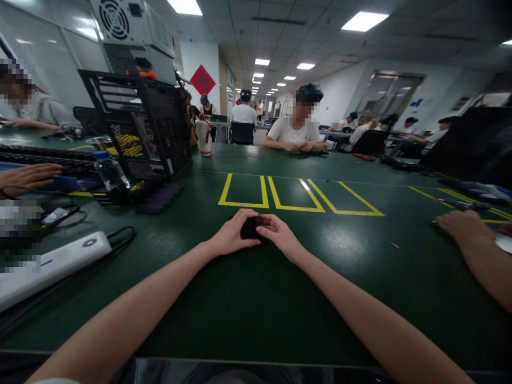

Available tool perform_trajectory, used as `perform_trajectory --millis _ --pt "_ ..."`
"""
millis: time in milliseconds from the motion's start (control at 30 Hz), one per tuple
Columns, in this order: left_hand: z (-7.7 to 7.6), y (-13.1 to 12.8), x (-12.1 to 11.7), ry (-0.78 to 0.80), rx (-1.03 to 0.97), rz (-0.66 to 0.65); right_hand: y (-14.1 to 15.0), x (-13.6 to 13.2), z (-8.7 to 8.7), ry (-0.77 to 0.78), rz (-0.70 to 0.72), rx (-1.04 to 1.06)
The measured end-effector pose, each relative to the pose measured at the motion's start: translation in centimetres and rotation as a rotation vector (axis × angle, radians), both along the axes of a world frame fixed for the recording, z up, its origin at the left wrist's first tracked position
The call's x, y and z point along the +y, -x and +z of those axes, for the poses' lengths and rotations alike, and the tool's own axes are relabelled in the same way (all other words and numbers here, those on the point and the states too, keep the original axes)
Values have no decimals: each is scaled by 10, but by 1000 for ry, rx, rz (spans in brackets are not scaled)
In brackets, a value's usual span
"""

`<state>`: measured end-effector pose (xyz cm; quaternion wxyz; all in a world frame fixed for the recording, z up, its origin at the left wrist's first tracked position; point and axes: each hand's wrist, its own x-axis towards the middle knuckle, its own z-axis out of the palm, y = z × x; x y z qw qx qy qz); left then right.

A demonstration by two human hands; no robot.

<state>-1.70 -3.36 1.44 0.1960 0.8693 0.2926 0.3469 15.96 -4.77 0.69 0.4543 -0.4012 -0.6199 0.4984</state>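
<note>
Both my hands meet on a small black object (250, 229) resting on the green table (248, 298), just before the yellow taped boxes (280, 194). My left hand (234, 234) curls round its left side. My right hand (278, 234) pinches its right side with fingers bent. What the object is cannot be made out; most of it is hidden by my fingers.
A black open computer case (140, 122) stands at the left with a white power strip (52, 264) and cables nearby. A white cup (204, 137) stands behind. Another person's hand (464, 224) rests at the right, another (28, 176) at the left. A person sits opposite (298, 130).
</note>
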Motion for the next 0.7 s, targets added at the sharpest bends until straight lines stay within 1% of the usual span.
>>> perform_trajectory --millis 67,200,333,467,600,700 --pt "0 0 0 4 2 0 -1 -1 2 19 47 -7" --pt "-1 1 0 6 4 5 -2 -3 6 -13 126 42" --pt "0 2 -1 -9 8 -8 -1 -4 7 -1 102 58" --pt "3 2 -3 -11 25 7 -1 -1 6 -4 94 56" --pt "3 1 -3 -17 36 6 -3 0 5 0 68 -24" --pt "2 1 -2 -16 35 11 -4 0 5 -8 102 -59"
